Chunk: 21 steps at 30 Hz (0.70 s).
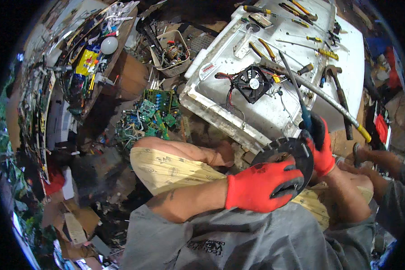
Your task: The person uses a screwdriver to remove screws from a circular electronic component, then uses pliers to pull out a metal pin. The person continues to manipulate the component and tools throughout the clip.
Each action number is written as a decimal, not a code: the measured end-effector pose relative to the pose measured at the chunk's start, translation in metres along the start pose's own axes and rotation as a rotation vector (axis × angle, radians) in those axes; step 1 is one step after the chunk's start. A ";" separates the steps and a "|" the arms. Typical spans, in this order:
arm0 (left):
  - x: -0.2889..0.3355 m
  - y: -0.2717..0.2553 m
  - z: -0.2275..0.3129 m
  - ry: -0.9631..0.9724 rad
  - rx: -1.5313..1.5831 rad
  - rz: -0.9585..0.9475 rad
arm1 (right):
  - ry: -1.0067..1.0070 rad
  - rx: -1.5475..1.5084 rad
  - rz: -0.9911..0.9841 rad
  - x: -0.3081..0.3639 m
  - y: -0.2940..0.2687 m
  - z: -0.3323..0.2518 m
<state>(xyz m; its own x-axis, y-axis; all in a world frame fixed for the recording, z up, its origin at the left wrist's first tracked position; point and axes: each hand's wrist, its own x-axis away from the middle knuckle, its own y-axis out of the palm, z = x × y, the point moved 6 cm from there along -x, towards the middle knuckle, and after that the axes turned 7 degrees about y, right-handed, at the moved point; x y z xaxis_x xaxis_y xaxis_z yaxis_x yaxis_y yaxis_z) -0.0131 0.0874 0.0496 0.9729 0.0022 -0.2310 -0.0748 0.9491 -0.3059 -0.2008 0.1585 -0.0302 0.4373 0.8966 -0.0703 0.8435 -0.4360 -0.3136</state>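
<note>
A black round ring-shaped part [307, 158] with a notched rim sits above my lap, gripped at its lower side by my left hand [263, 186], closed in a red glove with dark palm and fingertips. Just beyond the ring's right edge, my gloved right hand [321, 150] is closed round the blue handle of a screwdriver [305, 114]. Its long shaft points up and away over the white panel. My right fingers come close to the ring; whether they touch it I cannot tell. The ring's underside is hidden.
A dirty white appliance panel [211, 96] carries a black fan [251, 84], pliers [267, 48], a hammer [339, 99], a metal rod [321, 94] and several screwdrivers. Green circuit boards [150, 112] lie left, near a scrap bin [173, 67]. Another person's limb [382, 159] shows at right.
</note>
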 end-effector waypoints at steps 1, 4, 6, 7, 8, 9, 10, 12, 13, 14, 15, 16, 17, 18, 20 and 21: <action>0.003 -0.003 0.005 0.006 -0.002 0.005 | 0.029 -0.048 -0.049 0.002 0.004 -0.004; 0.021 -0.019 0.020 -0.087 0.071 -0.008 | -0.027 0.050 -0.084 -0.001 0.024 -0.007; 0.040 -0.034 0.037 -0.128 0.100 -0.013 | -0.040 0.014 -0.162 -0.008 0.045 -0.020; 0.048 -0.042 0.049 -0.146 0.101 -0.037 | -0.006 0.008 -0.198 -0.010 0.055 -0.025; 0.057 -0.048 0.057 -0.165 0.102 -0.063 | -0.050 -0.084 -0.193 -0.011 0.064 -0.028; 0.064 -0.052 0.061 -0.165 0.101 -0.082 | 0.010 -0.200 -0.194 -0.013 0.072 -0.033; 0.071 -0.054 0.065 -0.166 0.098 -0.098 | 0.069 -0.317 -0.196 -0.013 0.078 -0.040; 0.087 -0.058 0.069 -0.154 0.048 -0.031 | 0.199 -0.512 -0.181 -0.014 0.083 -0.056; 0.094 -0.059 0.068 -0.161 0.054 -0.023 | 0.159 -0.473 -0.162 -0.017 0.079 -0.063; 0.098 -0.061 0.067 -0.166 0.060 -0.017 | 0.118 -0.435 -0.140 -0.020 0.076 -0.069; 0.101 -0.063 0.068 -0.168 0.066 -0.012 | 0.076 -0.393 -0.117 -0.022 0.071 -0.075; 0.104 -0.062 0.066 -0.206 0.082 -0.015 | 0.210 -0.503 -0.075 -0.018 0.066 -0.071; 0.107 -0.062 0.065 -0.244 0.098 -0.020 | 0.123 -0.274 -0.097 -0.021 0.061 -0.079; 0.106 -0.062 0.061 -0.263 0.118 -0.033 | 0.036 -0.028 -0.105 -0.025 0.052 -0.088; 0.102 -0.065 0.062 -0.240 0.110 0.009 | 0.103 0.015 -0.079 -0.019 0.040 -0.088; 0.098 -0.067 0.062 -0.219 0.105 0.023 | 0.043 0.172 -0.110 -0.014 0.029 -0.079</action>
<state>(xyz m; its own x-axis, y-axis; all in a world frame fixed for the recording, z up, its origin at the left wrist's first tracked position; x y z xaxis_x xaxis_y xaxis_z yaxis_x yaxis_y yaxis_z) 0.1007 0.0441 0.1050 0.9963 0.0817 -0.0275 -0.0856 0.9755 -0.2026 -0.1579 0.1267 0.0368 0.3616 0.9323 0.0131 0.8230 -0.3125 -0.4744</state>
